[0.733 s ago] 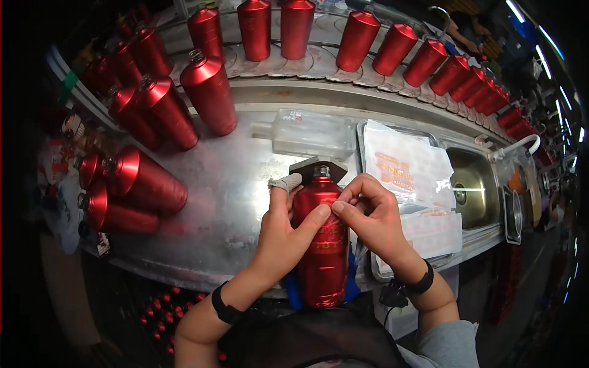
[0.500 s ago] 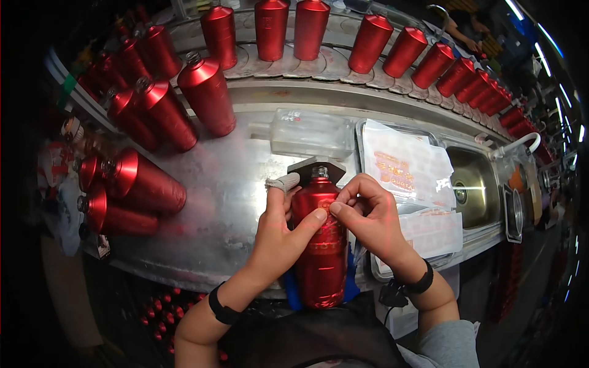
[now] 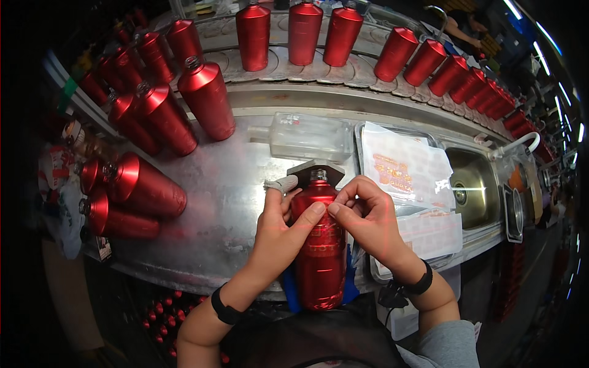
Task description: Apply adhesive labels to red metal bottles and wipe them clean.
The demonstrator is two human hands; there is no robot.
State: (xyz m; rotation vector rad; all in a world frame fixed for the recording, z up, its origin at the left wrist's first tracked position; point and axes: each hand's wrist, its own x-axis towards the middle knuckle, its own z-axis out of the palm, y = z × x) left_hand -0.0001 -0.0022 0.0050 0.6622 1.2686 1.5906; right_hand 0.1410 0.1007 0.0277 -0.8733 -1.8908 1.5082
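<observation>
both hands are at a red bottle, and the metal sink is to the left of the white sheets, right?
Not quite: the head view shows the metal sink to the right of the white sheets. The left hand and right hand are indeed at a red bottle.

The metal bench [image 3: 208, 227] carries red bottles [image 3: 211, 101] at its left, perhaps all upright, a clear container [image 3: 311, 137] lying near the back, and a metal tray [image 3: 359, 144] beside it.

The left hand [image 3: 279, 232] holds a red bottle [image 3: 320, 273]; the right hand [image 3: 369, 221] touches it. In view, a sink [image 3: 477, 190] sits at three o'clock.
</observation>
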